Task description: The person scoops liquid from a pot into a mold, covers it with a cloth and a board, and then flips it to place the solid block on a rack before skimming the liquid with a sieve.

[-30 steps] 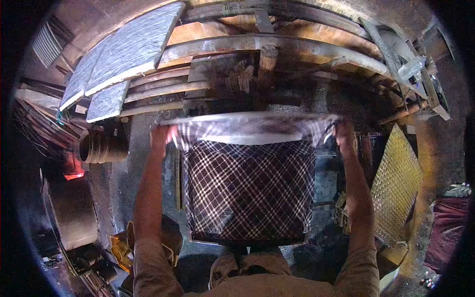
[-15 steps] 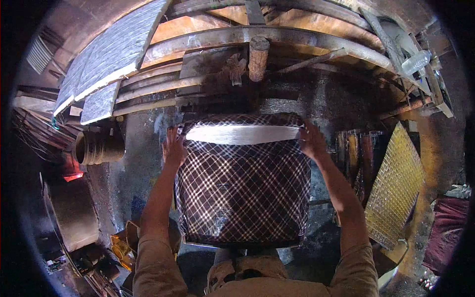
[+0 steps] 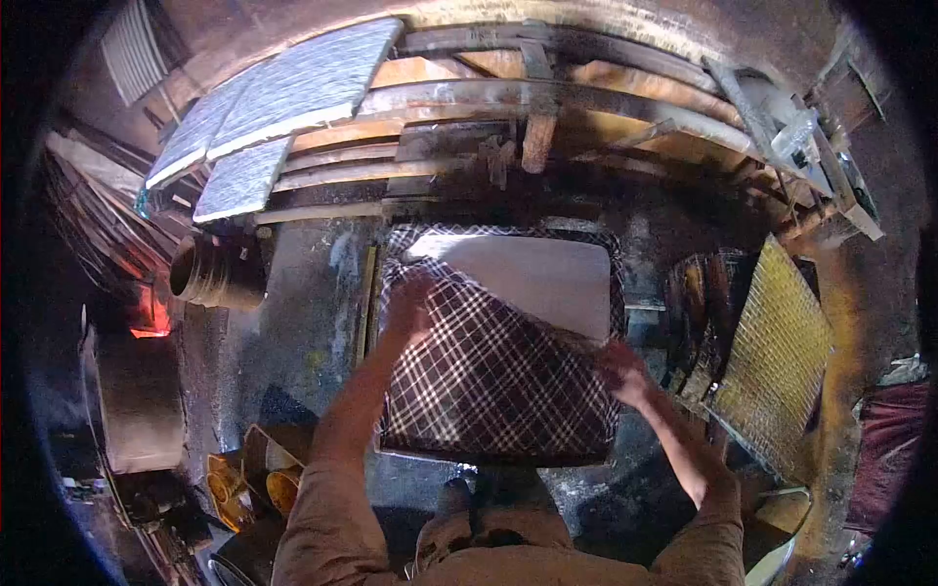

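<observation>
A dark brown and white plaid cloth [image 3: 479,381] lies over a rectangular padded piece in front of me. Its upper edge runs on a slant, high at the left and low at the right. Above that edge a pale, smooth pad [image 3: 547,278] shows, with plaid round its rim. My right hand [image 3: 621,374] is closed on the cloth's edge at the right side. My left hand [image 3: 410,305] is closed at the cloth's upper left; its fingertips are dim and blurred.
Behind is a wooden frame rack [image 3: 459,98] with grey-white panels [image 3: 293,93]. A round drum-like container [image 3: 210,273] and a yellow bucket [image 3: 234,488] are at left. A yellow woven panel [image 3: 777,352] leans at right, near maroon cloth [image 3: 889,454]. A plastic bottle [image 3: 794,134] lies at upper right.
The cloth's upper edge has been pulled down, most at the right, baring much more of the pale pad. My right hand moved down towards me; my left hand moved inward. The view shifted slightly.
</observation>
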Tool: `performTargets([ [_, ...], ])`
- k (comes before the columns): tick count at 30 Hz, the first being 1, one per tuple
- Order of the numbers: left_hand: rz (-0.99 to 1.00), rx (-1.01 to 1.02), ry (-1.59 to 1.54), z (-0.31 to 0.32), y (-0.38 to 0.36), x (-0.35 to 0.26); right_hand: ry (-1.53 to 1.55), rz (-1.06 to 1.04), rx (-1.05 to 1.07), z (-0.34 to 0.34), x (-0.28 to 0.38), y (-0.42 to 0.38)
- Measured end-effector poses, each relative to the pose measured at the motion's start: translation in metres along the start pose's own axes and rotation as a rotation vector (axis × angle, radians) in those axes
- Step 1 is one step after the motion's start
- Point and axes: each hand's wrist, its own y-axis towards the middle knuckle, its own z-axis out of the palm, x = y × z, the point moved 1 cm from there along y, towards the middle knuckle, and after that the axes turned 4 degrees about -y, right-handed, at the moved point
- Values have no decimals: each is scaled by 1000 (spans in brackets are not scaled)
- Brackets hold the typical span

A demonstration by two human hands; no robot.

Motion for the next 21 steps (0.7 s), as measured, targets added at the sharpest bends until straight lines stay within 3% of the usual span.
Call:
performTargets([
  [1, -11, 121, -41, -18, -16, -55, -13, -12, -11, 1, 18, -15],
  [2, 31, 147, 99, -14, -26, -94, 216, 64, 29, 6, 34, -32],
  [3, 182, 192, 97, -12, -40, -117, 447, 138, 72, 7, 49, -43],
  [4, 175, 345, 188, -18, -55, -128, 436, 122, 63, -2, 65, -51],
  [5, 178, 500, 275, -24, -71, -137, 311, 250, 47, -17, 83, -62],
  [7, -107, 50, 468, 49, -119, -21, -16, 398, 143, -31, 103, -91],
  [9, -317, 484, 497, -54, -184, -48, -292, 412, 310, -22, 118, -143],
  [11, -121, 315, 439, -65, -242, -48, -356, 412, 393, -11, 132, -178],
  [12, -114, 336, 435, -58, -269, -43, -249, 362, 267, -13, 139, -189],
  [13, 10, 218, 253, -46, -298, -38, -148, 311, 139, -14, 146, -204],
  [14, 122, 171, 189, -38, -327, -41, -87, 614, 268, -4, 146, -230],
  [16, 343, 166, 194, -29, -386, -54, 89, 538, 326, -32, 193, -256],
  [17, -2, 336, -233, -55, -403, -93, -28, 798, 657, -39, 212, -276],
  [18, -242, 418, -258, -68, -430, -118, 118, 669, 503, -38, 225, -311],
  [19, -229, 400, -672, -58, -456, -117, 78, 695, 691, -41, 240, -333],
  [20, -334, 549, -508, -77, -467, -145, 132, 789, 780, -47, 257, -342],
  [21, -302, 595, -571, -72, -483, -150, 262, 1007, 800, -66, 278, -331],
])
